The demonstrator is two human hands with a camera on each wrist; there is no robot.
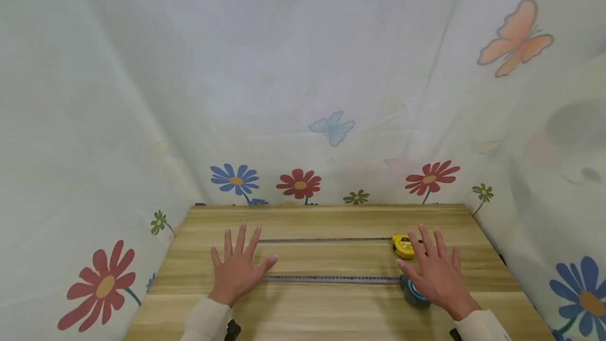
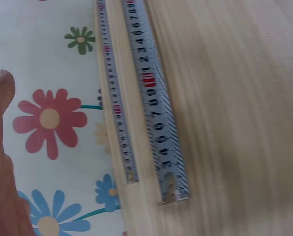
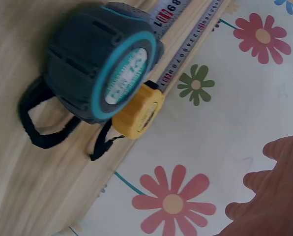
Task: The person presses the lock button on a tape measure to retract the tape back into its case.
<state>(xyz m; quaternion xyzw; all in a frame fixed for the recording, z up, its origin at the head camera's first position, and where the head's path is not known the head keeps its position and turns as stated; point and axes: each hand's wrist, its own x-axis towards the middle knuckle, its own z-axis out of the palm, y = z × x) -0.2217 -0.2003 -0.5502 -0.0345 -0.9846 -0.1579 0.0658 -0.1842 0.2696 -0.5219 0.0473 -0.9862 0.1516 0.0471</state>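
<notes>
Two tape measures lie on the wooden table with their blades drawn out to the left. The smaller one, a yellow tape measure (image 1: 403, 247), is at the back; its narrow blade (image 2: 114, 88) runs parallel to the wider blade (image 2: 156, 108) of the larger dark grey and teal tape measure (image 3: 102, 64). My left hand (image 1: 239, 275), fingers spread, is over the blades' left ends, where metal end hooks show in the left wrist view. Near the two cases is my right hand (image 1: 437, 278), also spread, covering part of the teal one in the head view. Neither hand holds anything.
Black wrist straps hang from both cases; the larger strap (image 3: 36, 118) loops on the wood. A white cloth (image 1: 303, 67) printed with flowers and butterflies surrounds the wooden table (image 1: 331, 314) at the back and sides.
</notes>
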